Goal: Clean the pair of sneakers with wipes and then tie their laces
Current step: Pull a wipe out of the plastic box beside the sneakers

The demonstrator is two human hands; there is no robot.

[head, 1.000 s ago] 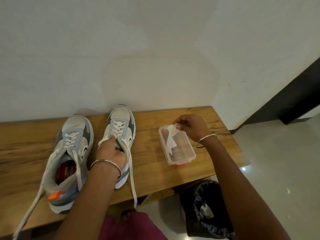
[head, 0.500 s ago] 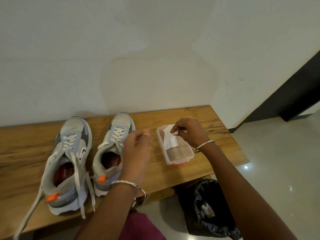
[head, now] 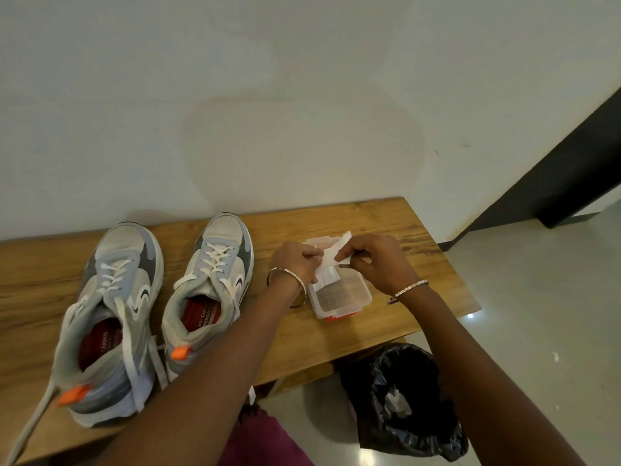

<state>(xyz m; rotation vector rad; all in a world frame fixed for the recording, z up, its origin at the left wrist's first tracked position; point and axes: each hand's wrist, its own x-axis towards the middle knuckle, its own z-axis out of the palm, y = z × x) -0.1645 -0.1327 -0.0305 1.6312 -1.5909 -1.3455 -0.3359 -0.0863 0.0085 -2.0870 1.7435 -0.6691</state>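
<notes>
Two grey-and-white sneakers stand side by side on a wooden bench [head: 386, 223], toes toward the wall, laces loose. The left sneaker [head: 111, 317] is nearer the front edge; the right sneaker [head: 211, 284] sits beside it. To their right a clear plastic wipe box [head: 339, 297] lies open. Above the box, my left hand [head: 295, 260] and my right hand [head: 373, 260] both pinch a white wipe [head: 331, 260] that hangs partly into the box.
A bin lined with a black bag [head: 403, 401] stands on the floor below the bench's right front edge. A white wall runs behind the bench. A dark door frame [head: 571, 163] is at the far right.
My left hand let go of the right sneaker and moved right to the wipe box. It now grips the wipe together with my right hand. The right sneaker stands back on the bench.
</notes>
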